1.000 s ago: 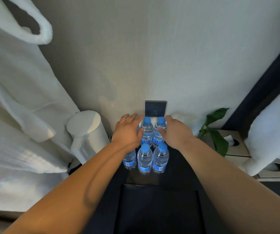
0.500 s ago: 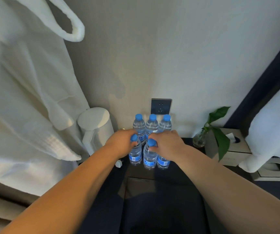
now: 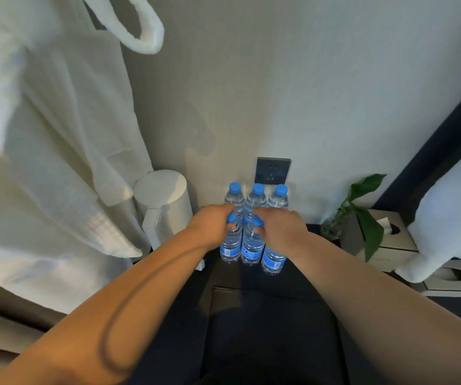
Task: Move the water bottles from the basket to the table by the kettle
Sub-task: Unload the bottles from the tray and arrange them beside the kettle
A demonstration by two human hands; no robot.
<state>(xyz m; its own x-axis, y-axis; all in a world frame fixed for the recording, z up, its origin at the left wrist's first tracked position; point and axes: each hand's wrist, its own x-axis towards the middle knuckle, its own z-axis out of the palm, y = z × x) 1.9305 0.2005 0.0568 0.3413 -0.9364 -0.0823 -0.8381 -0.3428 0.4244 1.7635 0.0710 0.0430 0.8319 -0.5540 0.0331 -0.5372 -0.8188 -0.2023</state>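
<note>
1. the left hand (image 3: 215,227) is wrapped around the neck of the front-left bottle (image 3: 230,243); the right hand (image 3: 282,232) grips the front-middle bottle (image 3: 252,244) near its cap and covers the top of the front-right bottle (image 3: 273,258), though whether it holds that one too i cannot tell.
2. all six bottles stand upright on the dark table (image 3: 301,276), touching in two rows, with the back row (image 3: 257,197) at 12 o'clock from the hands, against the wall.
3. risk: the rows are so tight that a nudge or a jerky release could topple bottles like skittles.
4. the kettle (image 3: 165,201) stands just beside at 9 o'clock, its handle near the left wrist; a swinging elbow could knock it.
5. the robe (image 3: 43,151) hangs at 9 o'clock, the plant (image 3: 362,215) and tissue box (image 3: 390,234) at 3 o'clock, the socket (image 3: 272,170) at 12.
6. no basket is in view.
</note>
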